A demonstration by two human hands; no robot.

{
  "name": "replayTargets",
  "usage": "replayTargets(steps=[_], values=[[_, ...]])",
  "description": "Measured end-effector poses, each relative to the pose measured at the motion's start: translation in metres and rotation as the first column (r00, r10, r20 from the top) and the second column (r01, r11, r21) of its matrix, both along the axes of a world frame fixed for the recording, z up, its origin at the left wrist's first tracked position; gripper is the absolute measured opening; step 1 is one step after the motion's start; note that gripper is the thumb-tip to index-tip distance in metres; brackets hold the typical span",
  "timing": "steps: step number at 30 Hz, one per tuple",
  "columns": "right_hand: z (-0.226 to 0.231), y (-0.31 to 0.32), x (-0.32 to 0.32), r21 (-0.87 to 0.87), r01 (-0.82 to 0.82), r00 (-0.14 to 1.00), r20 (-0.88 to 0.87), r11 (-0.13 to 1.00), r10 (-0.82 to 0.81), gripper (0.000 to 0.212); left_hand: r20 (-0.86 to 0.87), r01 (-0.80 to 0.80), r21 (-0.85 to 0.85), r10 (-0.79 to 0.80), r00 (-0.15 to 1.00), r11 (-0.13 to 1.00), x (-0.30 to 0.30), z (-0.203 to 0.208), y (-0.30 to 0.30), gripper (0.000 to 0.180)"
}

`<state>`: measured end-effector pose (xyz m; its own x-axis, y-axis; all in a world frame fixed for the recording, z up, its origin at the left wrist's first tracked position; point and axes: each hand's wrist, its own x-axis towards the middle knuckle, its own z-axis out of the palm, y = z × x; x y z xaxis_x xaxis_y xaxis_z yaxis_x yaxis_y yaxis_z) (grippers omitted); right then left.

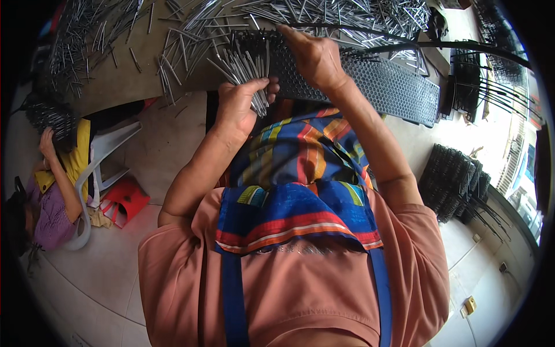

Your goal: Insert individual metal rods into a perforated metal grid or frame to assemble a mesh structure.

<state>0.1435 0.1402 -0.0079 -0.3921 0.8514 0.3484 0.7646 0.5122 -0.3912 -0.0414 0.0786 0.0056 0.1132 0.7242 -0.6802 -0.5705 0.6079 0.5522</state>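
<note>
I see the left hand gripping a loose bundle of metal rods, thumb across them. The right hand is over the end of a black tray full of holes; I can't tell if its fingertips touch. More rods lie scattered across the table. At left, I see another person beside a white chair.

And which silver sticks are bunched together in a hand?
The bunch in the person's left hand; most other silver sticks lie spread across the table.
</note>
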Motion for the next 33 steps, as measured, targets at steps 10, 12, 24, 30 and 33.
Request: replayTargets(steps=[10,12,24,30,33], values=[[0.002,-0.021,-0.010,-0.383,0.178,0.796,-0.486,0.907,-0.361,0.026,-0.020,0.078,0.019,-0.078,0.997,0.997,0.008,-0.001,-0.007,0.021],[0.009,-0.022,-0.007,-0.437,0.143,0.771,-0.514,0.888,-0.377,0.019,-0.013,0.086,0.038,-0.086,0.996,0.996,0.010,0.001,-0.006,0.021],[0.026,-0.032,0.003,-0.802,-0.149,0.585,-0.543,0.578,-0.602,0.012,-0.048,0.010,0.105,-0.005,0.999,0.994,0.031,0.003,-0.003,0.014],[0.010,-0.025,0.006,-0.404,0.243,0.237,-0.857,0.882,-0.458,0.007,-0.186,0.096,-0.035,-0.101,0.977,0.995,0.016,0.004,-0.003,0.017],[-0.010,-0.016,0.005,-0.193,0.268,0.486,-0.819,0.944,-0.305,0.009,-0.148,0.118,0.042,-0.111,0.983,0.992,0.018,0.004,-0.004,0.017]])
